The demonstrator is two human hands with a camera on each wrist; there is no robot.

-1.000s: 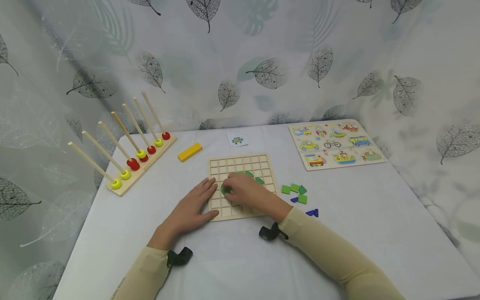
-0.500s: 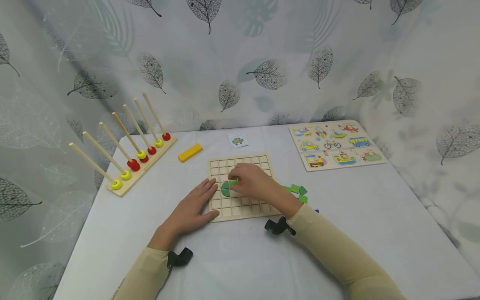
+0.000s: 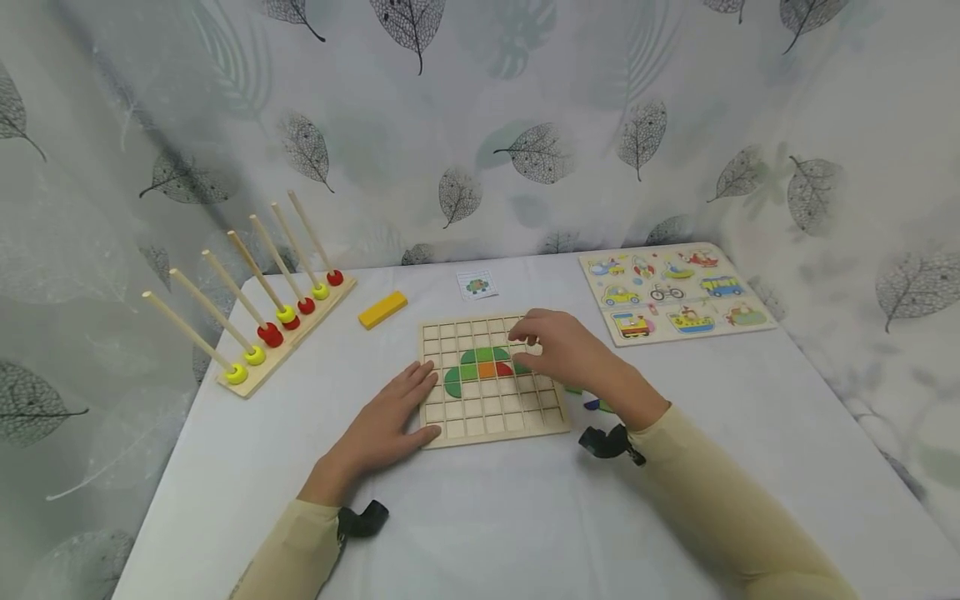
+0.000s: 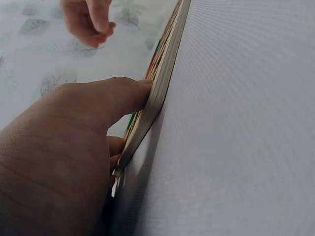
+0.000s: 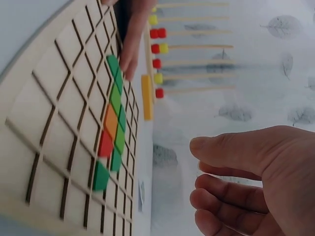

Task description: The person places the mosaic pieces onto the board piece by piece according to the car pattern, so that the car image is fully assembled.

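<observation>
A wooden grid board (image 3: 480,427) lies on the table. Set in its cells are light green squares (image 3: 468,372), dark green rounded pieces (image 3: 453,388), an orange square (image 3: 487,370) and a red rounded piece (image 3: 503,368). My left hand (image 3: 386,421) rests along the board's left edge, fingers extended, its thumb against the edge in the left wrist view (image 4: 74,132). Above the board's right side hovers my right hand (image 3: 572,354), fingers loosely bent. The right wrist view shows nothing held in that hand (image 5: 246,182).
Loose green and blue pieces (image 3: 592,405) lie right of the board, partly hidden by my right wrist. A peg stand with beads (image 3: 292,333) and a yellow block (image 3: 383,310) are on the left. Behind are a picture card (image 3: 477,285) and a vehicle puzzle (image 3: 675,292).
My right hand moved from the board's left cells, where it held a light green square, up and to the right. That square now lies in the grid. My left hand stayed put.
</observation>
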